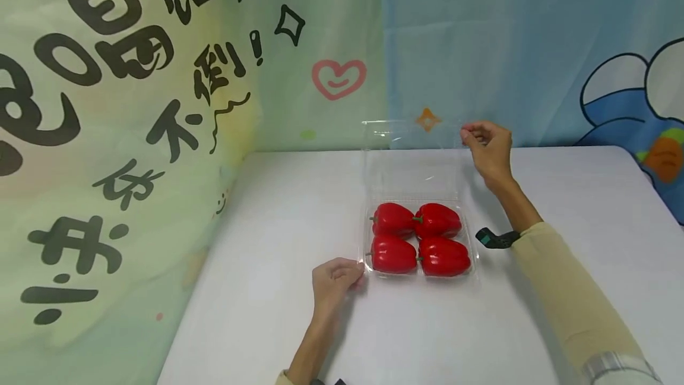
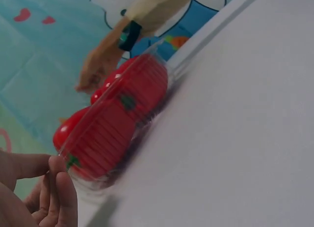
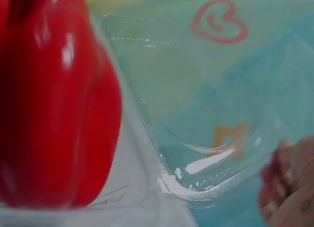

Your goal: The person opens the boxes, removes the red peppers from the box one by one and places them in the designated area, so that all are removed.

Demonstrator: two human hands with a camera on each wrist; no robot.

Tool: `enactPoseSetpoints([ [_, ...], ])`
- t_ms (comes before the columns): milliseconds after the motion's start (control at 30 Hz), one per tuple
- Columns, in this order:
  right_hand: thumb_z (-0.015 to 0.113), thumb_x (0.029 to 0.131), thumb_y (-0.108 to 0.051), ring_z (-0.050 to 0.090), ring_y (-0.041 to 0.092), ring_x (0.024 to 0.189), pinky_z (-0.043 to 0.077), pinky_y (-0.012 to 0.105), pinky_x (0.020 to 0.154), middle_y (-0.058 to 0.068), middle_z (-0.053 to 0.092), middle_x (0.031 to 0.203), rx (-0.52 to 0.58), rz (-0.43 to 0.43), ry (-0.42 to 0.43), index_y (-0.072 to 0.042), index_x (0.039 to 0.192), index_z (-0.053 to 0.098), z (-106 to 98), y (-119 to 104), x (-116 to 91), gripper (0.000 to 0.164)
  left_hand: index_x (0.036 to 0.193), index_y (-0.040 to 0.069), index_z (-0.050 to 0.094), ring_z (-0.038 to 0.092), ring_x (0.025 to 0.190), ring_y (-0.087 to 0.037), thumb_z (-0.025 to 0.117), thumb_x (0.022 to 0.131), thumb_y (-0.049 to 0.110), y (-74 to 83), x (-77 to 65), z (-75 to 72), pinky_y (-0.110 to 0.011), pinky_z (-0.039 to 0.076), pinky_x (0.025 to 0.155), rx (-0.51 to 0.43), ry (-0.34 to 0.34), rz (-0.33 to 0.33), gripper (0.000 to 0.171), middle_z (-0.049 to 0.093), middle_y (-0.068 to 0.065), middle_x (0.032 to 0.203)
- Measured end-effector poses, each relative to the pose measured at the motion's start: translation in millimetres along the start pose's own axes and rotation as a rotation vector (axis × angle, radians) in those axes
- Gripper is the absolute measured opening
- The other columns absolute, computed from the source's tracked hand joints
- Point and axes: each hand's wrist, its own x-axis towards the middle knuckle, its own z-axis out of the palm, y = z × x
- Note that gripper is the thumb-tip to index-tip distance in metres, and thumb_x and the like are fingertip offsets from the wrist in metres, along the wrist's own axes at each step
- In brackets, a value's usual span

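Several red bell peppers with green stems lie in two rows in a clear plastic clamshell box on the table. Its transparent lid stands raised at the far side. My left hand pinches the rim at the box's near left corner, thumb against fingertips, as the left wrist view shows closely. At the lid's upper right corner, my right hand holds the edge between thumb and curled fingers. In the right wrist view one pepper fills the left side, and the lid slants behind it.
The white table runs back to a printed cloth backdrop with writing, a heart and cartoon figures. A dark wrist strap sits at the right sleeve's cuff.
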Motion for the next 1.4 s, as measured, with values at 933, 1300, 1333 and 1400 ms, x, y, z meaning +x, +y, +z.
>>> enactPoseSetpoints([
  [933, 0.088, 0.092, -0.014, 0.062, -0.004, 0.109, 0.04, 0.001, 0.097, 0.015, 0.078, 0.132, -0.387, -0.266, -0.259, -0.012, 0.138, 0.075, -47.4, -16.7, -112.7, 0.048, 0.095, -0.004, 0.079, 0.075, 0.067, -0.018, 0.077, 0.095, 0.001, -2.6, 14.8, 12.3, -0.021, 0.063, 0.068, -0.024, 0.012, 0.1, 0.006, 0.081, -0.024, 0.088],
  [1300, 0.101, 0.072, -0.004, 0.055, -0.023, 0.121, 0.047, 0.003, 0.101, 0.008, 0.081, 0.125, -0.33, -0.339, -0.421, -0.013, 0.131, 0.078, -45.1, -10.0, -168.2, 0.063, 0.096, -0.004, 0.078, 0.074, 0.066, -0.016, 0.079, 0.095, 0.003, -5.3, 15.7, 12.2, -0.021, 0.062, 0.068, -0.033, 0.017, 0.075, 0.007, 0.081, -0.024, 0.088],
  [1333, 0.101, 0.072, -0.005, 0.053, -0.024, 0.121, 0.046, 0.002, 0.101, 0.008, 0.081, 0.125, -0.339, -0.333, -0.425, -0.013, 0.131, 0.078, -44.8, -8.3, -171.1, 0.063, 0.096, -0.004, 0.078, 0.075, 0.067, -0.016, 0.079, 0.095, 0.003, -5.6, 15.6, 12.2, -0.021, 0.062, 0.068, -0.032, 0.017, 0.075, 0.007, 0.081, -0.024, 0.088],
  [1400, 0.102, 0.072, -0.008, 0.05, -0.026, 0.123, 0.042, 0.0, 0.102, 0.008, 0.081, 0.126, -0.354, -0.318, -0.433, -0.014, 0.131, 0.079, -44.5, -5.1, -176.0, 0.064, 0.096, -0.004, 0.078, 0.075, 0.067, -0.017, 0.079, 0.095, 0.003, -6.3, 15.4, 12.1, -0.021, 0.062, 0.068, -0.035, 0.014, 0.077, 0.007, 0.081, -0.024, 0.089],
])
